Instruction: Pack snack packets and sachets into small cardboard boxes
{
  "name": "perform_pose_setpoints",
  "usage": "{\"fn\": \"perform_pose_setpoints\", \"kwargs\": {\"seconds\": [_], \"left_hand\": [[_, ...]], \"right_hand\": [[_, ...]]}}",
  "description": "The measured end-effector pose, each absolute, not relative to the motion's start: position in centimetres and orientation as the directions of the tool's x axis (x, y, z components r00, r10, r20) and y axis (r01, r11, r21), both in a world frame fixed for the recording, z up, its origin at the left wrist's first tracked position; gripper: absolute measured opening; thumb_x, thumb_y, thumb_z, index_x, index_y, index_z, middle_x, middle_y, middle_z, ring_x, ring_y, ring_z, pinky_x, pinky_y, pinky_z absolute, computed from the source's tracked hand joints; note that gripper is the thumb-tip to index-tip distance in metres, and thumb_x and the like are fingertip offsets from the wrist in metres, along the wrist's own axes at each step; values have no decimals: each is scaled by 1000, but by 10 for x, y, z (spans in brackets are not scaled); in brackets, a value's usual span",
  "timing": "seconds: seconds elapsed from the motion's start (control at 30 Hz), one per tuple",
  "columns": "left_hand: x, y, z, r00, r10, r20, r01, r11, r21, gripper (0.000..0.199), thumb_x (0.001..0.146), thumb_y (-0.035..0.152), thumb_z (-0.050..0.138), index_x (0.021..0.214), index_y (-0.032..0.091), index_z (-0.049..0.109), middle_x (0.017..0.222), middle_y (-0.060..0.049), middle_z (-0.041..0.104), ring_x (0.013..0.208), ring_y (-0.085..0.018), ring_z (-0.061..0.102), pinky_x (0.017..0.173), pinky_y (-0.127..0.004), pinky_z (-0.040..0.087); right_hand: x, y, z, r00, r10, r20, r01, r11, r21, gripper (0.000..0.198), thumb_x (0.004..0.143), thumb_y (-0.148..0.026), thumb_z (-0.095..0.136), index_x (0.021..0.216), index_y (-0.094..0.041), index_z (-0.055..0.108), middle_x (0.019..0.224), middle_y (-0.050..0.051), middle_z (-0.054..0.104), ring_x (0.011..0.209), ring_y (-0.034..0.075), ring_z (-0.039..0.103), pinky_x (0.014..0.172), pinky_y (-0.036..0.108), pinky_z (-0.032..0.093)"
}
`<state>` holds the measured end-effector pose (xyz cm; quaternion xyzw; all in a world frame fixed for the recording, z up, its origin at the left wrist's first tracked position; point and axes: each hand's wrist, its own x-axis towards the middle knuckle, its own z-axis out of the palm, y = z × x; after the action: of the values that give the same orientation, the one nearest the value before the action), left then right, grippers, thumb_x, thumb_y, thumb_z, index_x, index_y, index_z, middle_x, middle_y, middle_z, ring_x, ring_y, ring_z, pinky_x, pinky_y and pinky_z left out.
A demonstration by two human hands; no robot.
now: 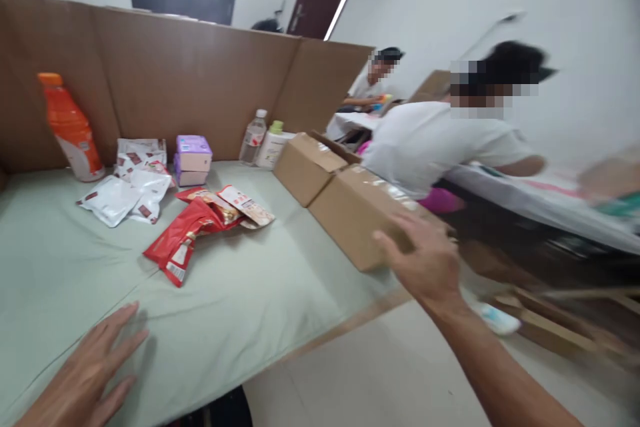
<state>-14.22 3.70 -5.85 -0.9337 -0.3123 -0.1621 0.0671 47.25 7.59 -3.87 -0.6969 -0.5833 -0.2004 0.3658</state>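
My right hand (425,257) is at the near end of a closed cardboard box (345,213), fingers apart and seemingly touching its corner. Behind that box stands a second cardboard box (303,170) with a raised flap. My left hand (103,367) hovers or rests low over the green-covered table (250,300), its fingers spread and nothing in them. Ahead of it lie red snack bags (187,233) and a white-and-orange packet (247,205). Several silvery-white pouches (110,199) are heaped farther left, with two stacked purple boxes (194,155) beside them.
An orange drink bottle (75,130) leans against the cardboard partition (200,80). A clear bottle (253,139) and a white bottle with a green cap (273,147) stand at the back. Two people sit at other tables on the right. An open carton (545,323) lies beyond the table edge.
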Motion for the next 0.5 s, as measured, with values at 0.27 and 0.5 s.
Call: {"fn": "perform_pose_setpoints", "kwargs": {"seconds": [0.27, 0.5], "left_hand": [[-143, -3, -53, 681, 717, 150, 684, -695, 219, 69, 77, 7, 64, 143, 28, 59, 157, -10, 57, 142, -34, 59, 108, -51, 60], [-208, -23, -28, 461, 841, 283, 840, -516, 167, 60, 87, 7, 57, 143, 27, 59, 159, -11, 54, 146, -31, 54, 108, -46, 60]], "right_hand": [[238, 170, -79, -466, 883, 58, 753, 430, -498, 56, 81, -44, 70, 133, -23, 72, 142, 15, 70, 136, 36, 62, 115, 54, 49], [156, 194, -133, -319, 903, 287, 685, 429, -588, 72, 93, -55, 53, 153, -16, 52, 161, 21, 49, 148, 37, 49, 119, 57, 44]]}}
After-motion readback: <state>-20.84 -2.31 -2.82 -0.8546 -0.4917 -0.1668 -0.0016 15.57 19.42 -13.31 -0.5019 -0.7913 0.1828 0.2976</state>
